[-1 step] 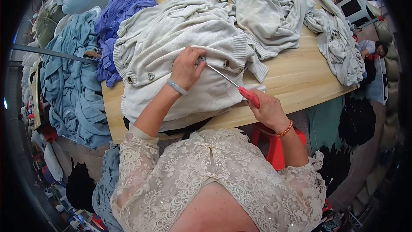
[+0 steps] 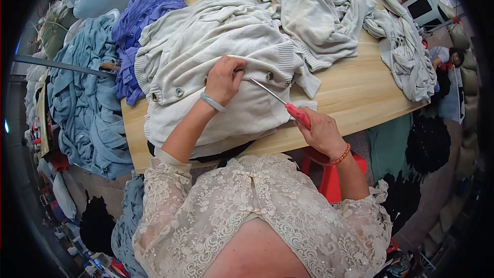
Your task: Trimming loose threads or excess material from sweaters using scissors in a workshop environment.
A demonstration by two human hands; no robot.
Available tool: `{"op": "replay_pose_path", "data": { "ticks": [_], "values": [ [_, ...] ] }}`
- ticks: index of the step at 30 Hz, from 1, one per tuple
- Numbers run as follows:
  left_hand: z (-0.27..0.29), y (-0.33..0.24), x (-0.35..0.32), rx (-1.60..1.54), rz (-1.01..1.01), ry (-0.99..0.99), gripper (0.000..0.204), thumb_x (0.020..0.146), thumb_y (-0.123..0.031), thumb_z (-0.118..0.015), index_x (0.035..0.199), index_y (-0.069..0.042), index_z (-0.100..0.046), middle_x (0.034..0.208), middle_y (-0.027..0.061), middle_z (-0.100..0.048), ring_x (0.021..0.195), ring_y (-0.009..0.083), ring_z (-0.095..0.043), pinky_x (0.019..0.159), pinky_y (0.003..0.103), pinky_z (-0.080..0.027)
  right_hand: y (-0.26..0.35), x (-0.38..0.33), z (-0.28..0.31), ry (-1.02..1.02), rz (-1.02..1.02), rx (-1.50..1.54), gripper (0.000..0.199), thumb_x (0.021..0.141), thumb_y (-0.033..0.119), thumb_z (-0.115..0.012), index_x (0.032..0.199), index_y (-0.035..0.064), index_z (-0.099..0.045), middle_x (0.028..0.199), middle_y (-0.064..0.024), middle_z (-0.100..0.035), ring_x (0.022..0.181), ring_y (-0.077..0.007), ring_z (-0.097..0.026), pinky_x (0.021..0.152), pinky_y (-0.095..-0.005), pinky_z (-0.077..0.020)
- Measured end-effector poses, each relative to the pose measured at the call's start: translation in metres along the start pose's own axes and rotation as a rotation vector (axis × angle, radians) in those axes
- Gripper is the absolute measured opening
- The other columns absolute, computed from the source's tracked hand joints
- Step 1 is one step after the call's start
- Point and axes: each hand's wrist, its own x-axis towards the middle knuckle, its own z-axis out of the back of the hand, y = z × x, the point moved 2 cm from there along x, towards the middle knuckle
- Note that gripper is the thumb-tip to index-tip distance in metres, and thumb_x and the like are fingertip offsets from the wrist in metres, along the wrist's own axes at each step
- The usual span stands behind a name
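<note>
A cream knitted cardigan (image 2: 221,36) lies spread on the wooden table, several buttons along its front band. My left hand (image 2: 224,78) is closed, pinching the band at a button mostly hidden by its fingers. Closed in my right hand (image 2: 325,133) is a red-handled tool (image 2: 297,115) with a thin metal shaft, pointing up and left. Its tip rests over the cardigan just right of my left fingertips, beside a dark button (image 2: 269,76). Another button (image 2: 179,92) shows to the left of my left hand.
More cream knitwear (image 2: 319,25) lies across the far side of the wooden table (image 2: 360,85). Purple garments (image 2: 149,15) and a blue-grey heap (image 2: 85,103) sit at the left, near a metal bar (image 2: 62,65). A red stool (image 2: 332,180) stands below the near edge. Other people are at the far right.
The tool's tip has drawn slightly away from the button at my left fingers. My left fingers now cover that button more.
</note>
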Motion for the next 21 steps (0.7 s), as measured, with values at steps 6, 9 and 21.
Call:
{"op": "replay_pose_path", "data": {
  "ticks": [6,9,21],
  "values": [
    [0.0,-0.001,0.003,0.05,0.004,0.201,0.018,0.077,-0.001,-0.069,0.094,-0.004,-0.064,0.09,0.0102,-0.063,0.08,0.0246,-0.062,0.072,0.033,-0.05,-0.004,-0.013,-0.003,0.051,-0.04,-0.007,0.019,0.089,0.022,-0.061,0.1,0.0069,-0.055,0.08,-0.0182,-0.065,0.078,-0.0396,-0.063,0.068,-0.0477,-0.0489],
    [-0.006,-0.028,0.007,0.226,-0.252,0.141,0.026,0.073,-0.006,-0.072,0.098,-0.006,-0.064,0.097,0.0089,-0.062,0.092,0.028,-0.058,0.083,0.037,-0.046,-0.017,-0.019,-0.005,-0.013,-0.003,0.119,0.017,0.09,0.021,-0.06,0.1,0.0074,-0.055,0.083,-0.0168,-0.064,0.079,-0.0394,-0.063,0.068,-0.0477,-0.0487],
    [-0.087,-0.023,0.017,0.388,-0.413,0.34,0.008,0.074,-0.01,-0.064,0.081,-0.009,-0.06,0.084,0.0072,-0.057,0.086,0.0261,-0.055,0.076,0.039,-0.043,-0.044,-0.054,-0.003,0.02,-0.222,-0.086,0.021,0.089,0.025,-0.062,0.099,0.0071,-0.056,0.082,-0.0189,-0.065,0.082,-0.0401,-0.064,0.072,-0.0492,-0.0495]
  ]
}}
